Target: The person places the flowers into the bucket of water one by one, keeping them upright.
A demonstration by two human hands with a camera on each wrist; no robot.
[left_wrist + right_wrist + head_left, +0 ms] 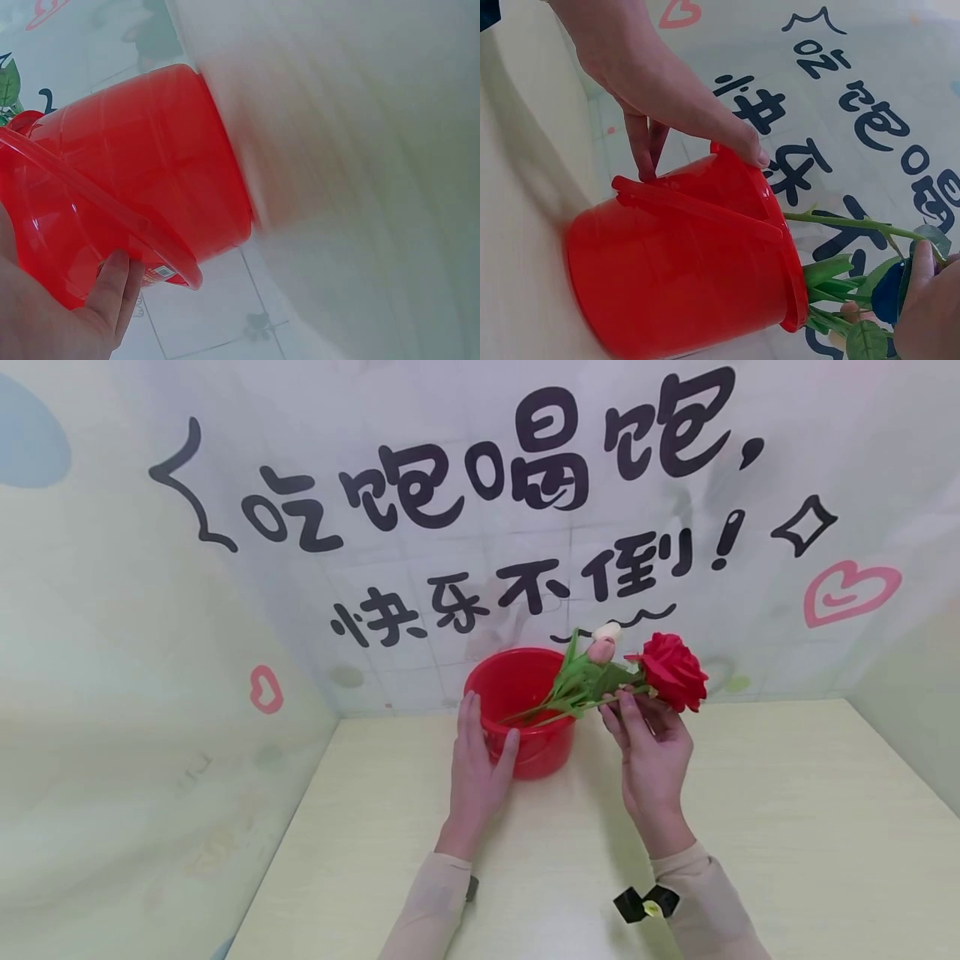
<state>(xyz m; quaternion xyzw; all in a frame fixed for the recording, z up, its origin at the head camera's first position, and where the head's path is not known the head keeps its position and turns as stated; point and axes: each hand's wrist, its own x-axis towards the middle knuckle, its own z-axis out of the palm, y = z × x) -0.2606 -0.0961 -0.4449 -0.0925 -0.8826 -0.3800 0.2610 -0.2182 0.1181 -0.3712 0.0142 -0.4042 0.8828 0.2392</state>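
Note:
A red plastic bucket point(536, 753) stands upright on the table near the back wall. My left hand point(478, 768) holds its left side, fingers spread along the outer wall and thumb near the rim. The bucket's handle point(697, 208) hangs down against the side. My right hand point(656, 764) pinches the green stem of a red rose point(675, 670) just below the bloom, right of the bucket; the stem slants into the bucket's mouth. A pink tulip point(602, 650) and a white bloom point(607, 632) lean over the right rim. Beside the right fingers is a dark blue shape point(889, 291) of unclear kind.
The pale wooden table point(375, 827) runs up to a backdrop point(420, 677) with large black characters and pink hearts. Side walls rise at left and right. A small black device point(647, 903) sits at the right wrist.

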